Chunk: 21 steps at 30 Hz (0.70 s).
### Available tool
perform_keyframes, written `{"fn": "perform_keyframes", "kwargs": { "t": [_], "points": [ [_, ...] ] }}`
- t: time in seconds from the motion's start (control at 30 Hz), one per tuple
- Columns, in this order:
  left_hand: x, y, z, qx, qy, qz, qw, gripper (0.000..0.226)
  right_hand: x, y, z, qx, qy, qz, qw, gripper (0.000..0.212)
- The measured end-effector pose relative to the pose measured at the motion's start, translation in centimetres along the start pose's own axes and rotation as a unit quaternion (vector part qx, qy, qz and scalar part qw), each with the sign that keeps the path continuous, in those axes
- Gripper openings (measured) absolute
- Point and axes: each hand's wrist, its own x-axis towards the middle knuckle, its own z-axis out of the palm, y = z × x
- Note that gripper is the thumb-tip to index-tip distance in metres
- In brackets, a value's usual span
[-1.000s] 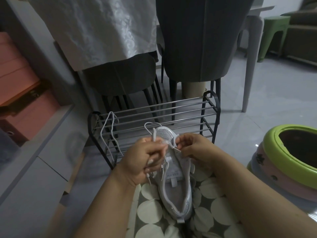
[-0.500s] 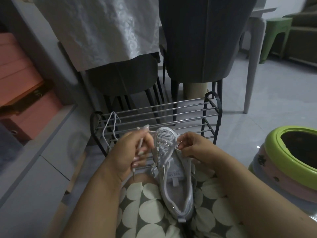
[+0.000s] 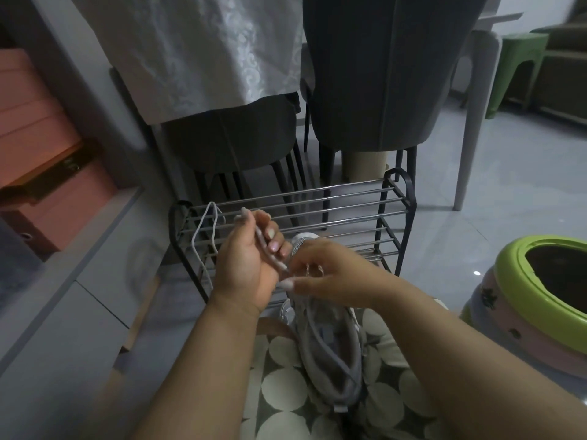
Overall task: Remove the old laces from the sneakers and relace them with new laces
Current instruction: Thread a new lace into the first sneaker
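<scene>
A white-grey sneaker [image 3: 330,360] lies on my lap, toe pointing away, on dotted fabric [image 3: 282,385]. My left hand [image 3: 251,262] is raised above the toe, its fingers curled round a pale lace [image 3: 265,246] that runs down toward the shoe. My right hand [image 3: 330,277] lies over the sneaker's front and pinches at the eyelet area, hiding the eyelets. Another white lace [image 3: 203,242] hangs over the left end of the metal shoe rack [image 3: 349,201].
The black-framed rack stands right in front of my knees. Behind it are two dark chairs [image 3: 381,90] and a table with a white cloth [image 3: 197,52]. A green-rimmed round tub [image 3: 508,281] sits at right, a grey cabinet [image 3: 63,281] at left.
My left hand rose and pulled the lace up and away from the shoe. My right hand moved over the sneaker's toe. The view shifted slightly.
</scene>
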Motion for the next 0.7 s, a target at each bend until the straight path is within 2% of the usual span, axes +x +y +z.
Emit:
{"fn": "perform_keyframes", "kwargs": {
  "t": [0.13,0.27,0.37,0.47,0.53,0.6,0.7],
  "points": [
    [0.0,-0.3,-0.8,0.034,0.005,0.008,0.999,0.037,1.0,0.5,0.6,-0.02,0.029,-0.044,0.998,0.025],
    [-1.0,-0.7,-2.1,0.212,-0.009,0.0,0.977,0.024,1.4,1.1,0.1,-0.09,0.06,-0.033,0.994,0.021],
    [-1.5,-1.8,-3.2,0.281,0.006,0.022,0.959,0.009,1.5,1.1,0.1,-0.109,0.06,-0.024,0.992,0.026],
    [-1.3,-2.0,-4.3,0.279,0.057,0.04,0.958,0.011,1.1,1.2,0.1,-0.075,0.057,0.038,0.995,0.039],
    [-1.2,-2.2,-5.0,0.284,0.077,0.042,0.955,0.01,0.9,1.6,0.2,-0.076,0.071,0.072,0.992,0.058],
    [-1.1,-2.7,-5.4,0.297,0.084,0.04,0.95,0.009,0.7,2.2,0.6,-0.082,0.081,0.08,0.99,0.076],
    [-1.2,-3.4,-5.8,0.316,0.079,0.028,0.945,0.006,0.7,2.5,1.2,-0.102,0.074,0.091,0.988,0.09]
  ]
}}
